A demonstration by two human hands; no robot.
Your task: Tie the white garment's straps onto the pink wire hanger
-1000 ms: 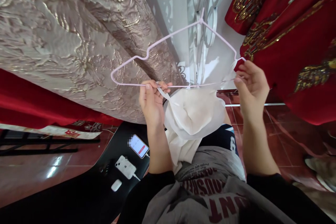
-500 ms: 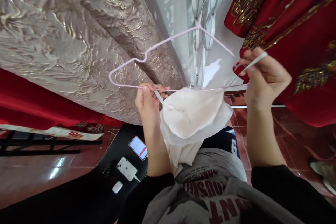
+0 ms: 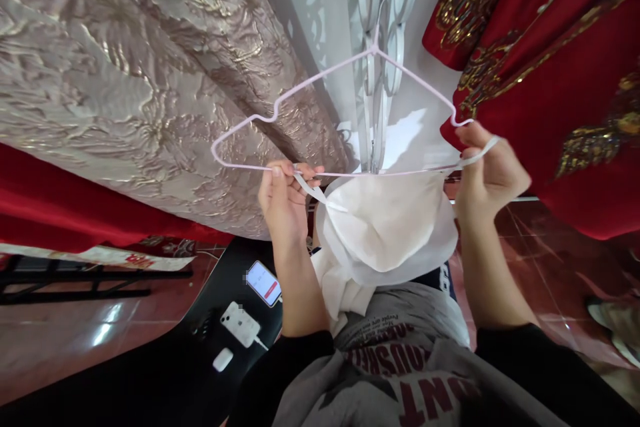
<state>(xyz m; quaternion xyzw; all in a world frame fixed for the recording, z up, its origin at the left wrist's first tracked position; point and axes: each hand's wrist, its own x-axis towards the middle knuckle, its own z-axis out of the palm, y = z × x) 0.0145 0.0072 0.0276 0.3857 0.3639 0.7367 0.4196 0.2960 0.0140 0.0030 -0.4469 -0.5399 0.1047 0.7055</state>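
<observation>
Brocade curtain (image 3: 125,80) and red cloth (image 3: 565,80) behind a raised wire hanger (image 3: 320,76).
The left hand (image 3: 285,197) has its grip closed on the hanger's bottom bar, pinching a strap of the white garment (image 3: 385,227) there; the right hand (image 3: 487,177) has its grip closed on the other strap by the hanger's right end. The garment sags under the bar, between the hands.

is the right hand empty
No, the right hand pinches a white strap beside the end of the hanger.

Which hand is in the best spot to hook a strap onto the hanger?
Probably the right hand: it holds a strap beside the end notch of the hanger; the left hand grips the bottom bar.
</observation>
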